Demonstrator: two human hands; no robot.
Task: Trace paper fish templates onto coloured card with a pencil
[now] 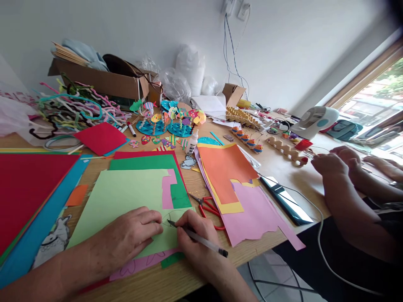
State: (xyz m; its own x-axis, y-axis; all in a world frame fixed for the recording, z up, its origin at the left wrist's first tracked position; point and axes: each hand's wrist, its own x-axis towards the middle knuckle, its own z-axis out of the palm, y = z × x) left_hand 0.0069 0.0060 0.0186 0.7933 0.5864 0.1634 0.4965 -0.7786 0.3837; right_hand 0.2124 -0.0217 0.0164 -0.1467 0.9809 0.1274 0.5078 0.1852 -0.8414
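Note:
My right hand (200, 241) grips a pen (201, 239) with a clear barrel and a black end cap. Its tip touches a light green sheet of paper (126, 197), by a thin rounded outline drawn near the sheet's right edge. Resting on the same sheet, my left hand (132, 235) lies with loosely bent fingers, close to the drawing. Under the light green sheet are a pink sheet (138, 265) with drawn curves, a dark green one (147, 161) and a red one. Red-handled pliers or scissors (210, 207) lie just beyond my right hand, partly hidden.
Orange paper (223, 167) and torn pink paper (252, 214) lie right of centre, by a phone (285, 199). Behind stand a glue bottle (192, 142), paper fish decorations (176, 119) and pipe cleaners (82, 105). Another person's hands (333, 163) work at the right, near egg-carton strips (283, 147).

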